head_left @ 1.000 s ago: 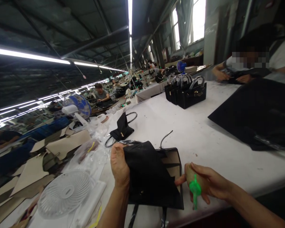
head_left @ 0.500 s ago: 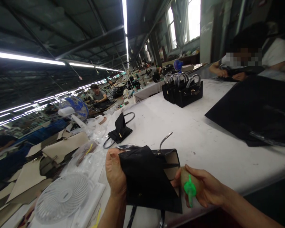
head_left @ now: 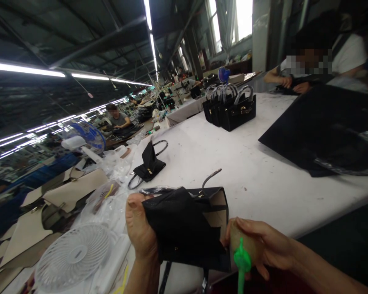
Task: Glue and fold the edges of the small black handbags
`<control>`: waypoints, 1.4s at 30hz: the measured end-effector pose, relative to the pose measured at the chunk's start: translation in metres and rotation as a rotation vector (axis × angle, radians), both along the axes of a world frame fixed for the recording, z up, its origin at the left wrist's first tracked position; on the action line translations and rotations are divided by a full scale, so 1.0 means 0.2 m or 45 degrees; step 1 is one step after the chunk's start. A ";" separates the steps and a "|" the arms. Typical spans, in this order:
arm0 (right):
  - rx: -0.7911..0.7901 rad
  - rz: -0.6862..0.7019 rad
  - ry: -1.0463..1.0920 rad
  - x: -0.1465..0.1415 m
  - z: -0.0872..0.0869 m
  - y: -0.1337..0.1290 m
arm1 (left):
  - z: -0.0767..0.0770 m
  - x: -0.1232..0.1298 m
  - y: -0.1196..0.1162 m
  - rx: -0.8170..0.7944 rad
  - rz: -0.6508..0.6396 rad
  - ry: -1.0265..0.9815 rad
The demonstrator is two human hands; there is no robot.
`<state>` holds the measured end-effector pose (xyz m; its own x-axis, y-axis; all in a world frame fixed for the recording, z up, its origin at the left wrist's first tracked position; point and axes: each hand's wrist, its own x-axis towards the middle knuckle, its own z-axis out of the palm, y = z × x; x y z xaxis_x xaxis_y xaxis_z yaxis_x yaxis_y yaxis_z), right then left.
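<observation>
A black handbag [head_left: 184, 228] with thin handles is held up over the table's near edge. My left hand [head_left: 141, 224] grips its left side, thumb on top and fingers behind the bag. At the bag's right end a side opens and shows beige inner faces. Around a tan squeeze bottle [head_left: 254, 249] with a green nozzle [head_left: 241, 259] my right hand [head_left: 271, 241] is closed, with its fingertips close to the bag's right edge. The nozzle points down toward me. Whether those fingertips touch the bag I cannot tell.
A small black bag [head_left: 149, 165] lies beyond my left hand. Several black handbags [head_left: 237, 114] with wrapped handles stand farther back. A large black piece [head_left: 322, 130] covers the right side, near a co-worker [head_left: 349, 53]. A white fan [head_left: 75, 253] and beige pieces [head_left: 24, 241] lie left.
The squeeze bottle has tipped, so its green nozzle points lower and looks longer. The whole view has shifted a little; my left hand still holds the handbag.
</observation>
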<state>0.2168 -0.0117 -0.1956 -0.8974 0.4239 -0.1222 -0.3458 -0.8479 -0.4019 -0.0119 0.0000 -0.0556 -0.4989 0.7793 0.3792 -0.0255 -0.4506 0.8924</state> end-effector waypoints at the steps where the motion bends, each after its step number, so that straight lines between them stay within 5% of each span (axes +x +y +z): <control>1: -0.030 0.004 0.025 -0.02 -0.01 0.00 | 0.00 0.01 0.00 0.002 -0.004 -0.009; 5: -0.147 -0.011 0.094 -0.10 -0.05 0.00 | -0.02 0.02 0.00 -0.020 0.005 -0.032; 8: -0.166 -0.185 0.115 -0.15 -0.03 -0.02 | -0.07 -0.01 -0.01 -0.064 0.013 0.048; 15: -0.217 -0.211 0.216 -0.20 0.13 -0.07 | -0.20 -0.02 -0.11 -0.331 0.033 1.157; 18: -0.206 -0.124 0.266 -0.21 0.13 -0.06 | -0.20 0.01 -0.16 -0.501 -0.094 1.314; 24: -0.140 -0.107 0.294 -0.22 0.10 0.01 | -0.16 0.02 -0.19 -0.797 -0.485 1.070; 33: -0.009 0.031 0.359 -0.23 0.24 0.04 | -0.17 0.03 -0.16 -0.919 -0.399 0.863; 39: 0.030 -0.450 0.256 -0.09 0.28 0.11 | -0.19 -0.09 -0.16 -0.835 -0.481 0.592; 42: 0.111 -0.455 0.128 -0.01 0.29 0.17 | -0.20 -0.13 -0.18 -0.881 -0.519 0.454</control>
<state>0.2148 0.0216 -0.1373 -0.6965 0.7175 0.0090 -0.6551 -0.6307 -0.4160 -0.0370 -0.0353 -0.0947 -0.0735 0.9837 -0.1641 0.2657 0.1780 0.9475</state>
